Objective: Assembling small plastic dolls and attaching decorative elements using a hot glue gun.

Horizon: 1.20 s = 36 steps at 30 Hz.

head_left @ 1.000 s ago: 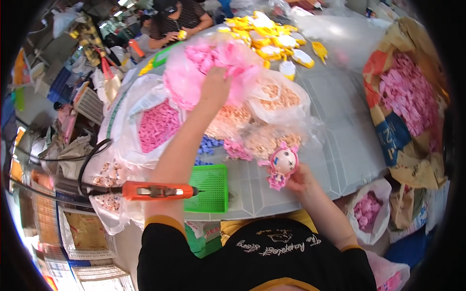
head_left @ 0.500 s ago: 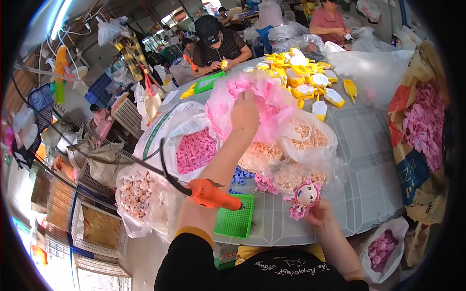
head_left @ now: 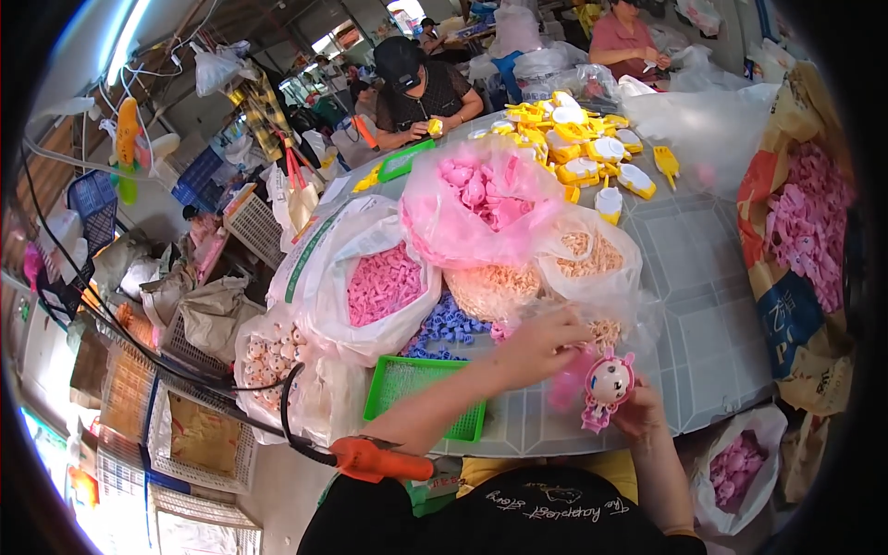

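Note:
My right hand (head_left: 640, 413) grips a small pink toy figure (head_left: 609, 381) with a round white face and pink ears, held upright above the table's near edge. Just left of the figure is my left hand (head_left: 541, 350), its fingers pinched together. Below those fingers shows a pink plastic piece (head_left: 566, 383), blurred, apparently held by them. Farther off, an open pink bag (head_left: 430, 199) holds rounded pink parts. A loose pile of blue parts (head_left: 450, 324) lies left of my left hand, and my left forearm crosses a green basket (head_left: 388, 381).
An orange power tool (head_left: 379, 460) hangs on a cable by my left forearm. White bags hold pink parts (head_left: 384, 285), beige pieces (head_left: 592, 257) and face-printed heads (head_left: 268, 356). Yellow-and-white toys (head_left: 592, 148) are heaped at the back. A co-worker (head_left: 421, 88) sits across the table (head_left: 703, 314).
My left hand has come back from the pink bag to beside the toy figure, with a pink piece at its fingers. The figure has shifted slightly right, and the orange tool hangs lower.

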Available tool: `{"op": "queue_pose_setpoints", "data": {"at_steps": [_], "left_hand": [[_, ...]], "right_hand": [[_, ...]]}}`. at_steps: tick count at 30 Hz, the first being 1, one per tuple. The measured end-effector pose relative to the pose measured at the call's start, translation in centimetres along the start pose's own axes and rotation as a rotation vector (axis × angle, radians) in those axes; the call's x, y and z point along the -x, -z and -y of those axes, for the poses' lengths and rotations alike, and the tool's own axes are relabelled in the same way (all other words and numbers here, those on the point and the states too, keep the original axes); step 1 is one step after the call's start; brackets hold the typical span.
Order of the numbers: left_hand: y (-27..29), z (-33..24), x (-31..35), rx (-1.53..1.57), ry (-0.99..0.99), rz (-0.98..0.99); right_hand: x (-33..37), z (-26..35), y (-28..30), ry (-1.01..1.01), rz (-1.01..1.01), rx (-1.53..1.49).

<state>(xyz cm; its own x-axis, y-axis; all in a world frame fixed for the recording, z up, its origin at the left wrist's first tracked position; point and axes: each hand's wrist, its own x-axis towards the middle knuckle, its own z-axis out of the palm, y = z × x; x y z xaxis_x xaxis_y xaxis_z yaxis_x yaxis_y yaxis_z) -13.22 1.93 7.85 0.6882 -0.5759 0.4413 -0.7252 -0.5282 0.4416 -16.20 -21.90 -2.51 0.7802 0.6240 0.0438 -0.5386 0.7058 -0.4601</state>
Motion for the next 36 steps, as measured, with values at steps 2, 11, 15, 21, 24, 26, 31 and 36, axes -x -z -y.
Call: {"op": "queue_pose_setpoints", "data": {"at_steps": [2, 11, 15, 21, 24, 26, 31, 36], "left_hand": [[-1.0, -1.4, 0.1, 0.077, 0.128, 0.001], [-4.7, -4.2, 0.4, 0.925, 0.593, -0.281], [-6.4, -3.8, 1.0, 1.164, 0.74, -0.054], [-5.8, -4.2, 0.7, 1.172, 0.865, -0.137], [-5.8, -4.1, 0.5, 1.23, 0.868, -0.079], [-6.3, -4.1, 0.7, 1.205, 0.839, -0.078], [-7.1, -3.4, 1.3, 1.123, 0.839, -0.068], [-7.1, -3.1, 1.9, 1.033, 0.779, -0.079]], "right_hand": [[0.5, -0.2, 0.3, -0.042, 0.004, 0.011], [2.9, 2.3, 1.2, 0.177, 0.046, -0.062], [3.0, 3.9, 0.7, 0.262, -0.069, 0.027], [1.9, 4.5, 0.9, 0.207, -0.02, 0.057], [2.3, 4.4, 1.4, 0.188, -0.042, 0.077], [2.5, 4.2, 0.7, 0.178, -0.068, 0.077], [2.8, 4.2, 0.4, 0.133, -0.052, 0.146], [2.7, 3.9, 0.5, 0.126, -0.045, 0.165]]}}
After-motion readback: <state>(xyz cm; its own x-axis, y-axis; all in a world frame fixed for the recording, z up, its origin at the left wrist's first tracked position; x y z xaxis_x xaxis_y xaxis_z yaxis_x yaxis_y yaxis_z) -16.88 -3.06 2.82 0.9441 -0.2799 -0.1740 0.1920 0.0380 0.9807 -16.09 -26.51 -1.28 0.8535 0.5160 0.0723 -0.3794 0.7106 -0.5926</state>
